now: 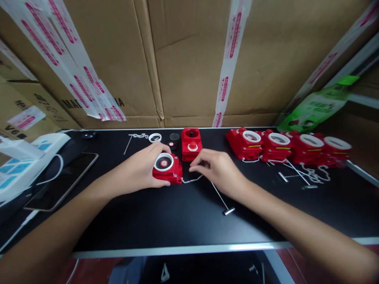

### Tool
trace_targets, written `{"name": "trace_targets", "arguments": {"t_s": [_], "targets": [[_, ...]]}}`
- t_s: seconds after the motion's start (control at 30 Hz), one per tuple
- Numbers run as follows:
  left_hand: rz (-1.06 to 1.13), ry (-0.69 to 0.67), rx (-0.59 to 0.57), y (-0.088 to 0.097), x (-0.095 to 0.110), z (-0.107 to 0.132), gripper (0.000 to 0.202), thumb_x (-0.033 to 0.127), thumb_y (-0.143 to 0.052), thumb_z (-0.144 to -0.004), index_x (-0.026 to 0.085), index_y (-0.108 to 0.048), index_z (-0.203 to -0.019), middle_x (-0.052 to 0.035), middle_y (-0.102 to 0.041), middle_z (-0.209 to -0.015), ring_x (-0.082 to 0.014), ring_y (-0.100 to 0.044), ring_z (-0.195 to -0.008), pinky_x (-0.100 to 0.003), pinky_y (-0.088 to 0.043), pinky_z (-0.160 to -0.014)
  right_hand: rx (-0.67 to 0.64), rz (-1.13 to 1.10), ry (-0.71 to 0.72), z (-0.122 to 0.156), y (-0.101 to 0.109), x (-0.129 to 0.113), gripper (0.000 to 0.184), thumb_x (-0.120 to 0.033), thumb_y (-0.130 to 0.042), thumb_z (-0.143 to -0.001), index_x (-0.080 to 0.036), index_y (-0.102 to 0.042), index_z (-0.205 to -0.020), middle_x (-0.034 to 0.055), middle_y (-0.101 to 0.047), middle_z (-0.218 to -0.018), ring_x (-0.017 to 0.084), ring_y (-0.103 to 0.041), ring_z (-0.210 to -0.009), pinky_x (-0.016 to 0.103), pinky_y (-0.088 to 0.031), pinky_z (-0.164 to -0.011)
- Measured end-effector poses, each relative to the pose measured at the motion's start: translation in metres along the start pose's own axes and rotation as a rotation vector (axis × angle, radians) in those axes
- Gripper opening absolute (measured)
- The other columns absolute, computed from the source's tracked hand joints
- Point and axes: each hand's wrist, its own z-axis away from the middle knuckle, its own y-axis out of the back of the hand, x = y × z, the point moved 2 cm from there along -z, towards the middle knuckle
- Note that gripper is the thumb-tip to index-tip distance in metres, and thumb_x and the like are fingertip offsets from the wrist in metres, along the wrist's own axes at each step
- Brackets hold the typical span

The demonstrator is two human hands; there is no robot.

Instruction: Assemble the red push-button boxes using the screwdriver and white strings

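My left hand [148, 167] grips a red alarm box [176, 173] from its left side, thumb in front and fingers behind. A white ring [164, 162] frames its round dark face with a small red and white emblem. From its lower right corner a thin white chain [192, 180] runs under my right hand [220, 171]. The fingers of that hand are pinched together just right of the box; anything between them is hidden. Below it a small metal hammer [228, 211] lies on the black table [183, 221]. A second red box [192, 146], with a red knob and an uncovered round opening, stands behind.
Several finished-looking red boxes [251, 144] with white rings line the right, with chains and hammers [309, 186]. A loose white ring [155, 137], clear disc [174, 136] and hammer [128, 144] lie behind. A phone [62, 181], power strip [17, 173] and green bottle [319, 104] flank them.
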Motion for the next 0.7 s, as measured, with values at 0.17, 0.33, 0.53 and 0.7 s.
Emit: {"name": "trace_targets", "arguments": {"t_s": [0.17,0.33,0.53,0.7], "targets": [[-0.049,-0.014,-0.002,0.004,-0.001,0.0,0.062,0.036,-0.089,-0.077,0.023,-0.056,-0.128,-0.0084,-0.065,-0.129,-0.0301,-0.068,-0.116,-0.042,-0.054,-0.103,-0.282,0.059,-0.006,0.004,0.049,0.014,0.02,-0.025,-0.062,-0.104,-0.021,-0.08,-0.098,0.0027,-0.081,-0.097,0.018,-0.073,-0.086,0.029,-0.052,-0.078],[-0.155,0.012,0.029,0.01,-0.011,-0.001,0.067,0.042,-0.089,-0.076,0.021,-0.058,-0.131,-0.0106,-0.066,-0.13,-0.0321,-0.067,-0.117,-0.044,-0.054,-0.103,-0.407,0.217,-0.104,0.013,0.066,0.026,0.018,-0.034,-0.069,-0.099,-0.025,-0.084,-0.094,0.0003,-0.082,-0.086,0.018,-0.074,-0.073,0.029,-0.049,-0.067],[-0.182,0.029,0.031,0.016,-0.023,0.001,0.07,0.05,-0.088,-0.073,0.023,-0.061,-0.132,-0.0132,-0.067,-0.134,-0.0372,-0.066,-0.124,-0.049,-0.055,-0.103,-0.513,0.162,-0.068,0.025,0.064,0.02,0.014,-0.034,-0.074,-0.097,-0.029,-0.086,-0.094,0.0008,-0.082,-0.087,0.019,-0.074,-0.074,0.029,-0.049,-0.066],[-0.186,0.027,0.0,0.018,-0.034,0.003,0.072,0.052,-0.088,-0.074,0.023,-0.061,-0.135,-0.0137,-0.067,-0.133,-0.037,-0.065,-0.124,-0.051,-0.053,-0.106,-0.544,0.264,-0.101,0.03,0.059,0.01,0.027,-0.048,-0.074,-0.096,-0.027,-0.085,-0.083,0.0035,-0.074,-0.07,0.019,-0.065,-0.058,0.031,-0.039,-0.052]]}}
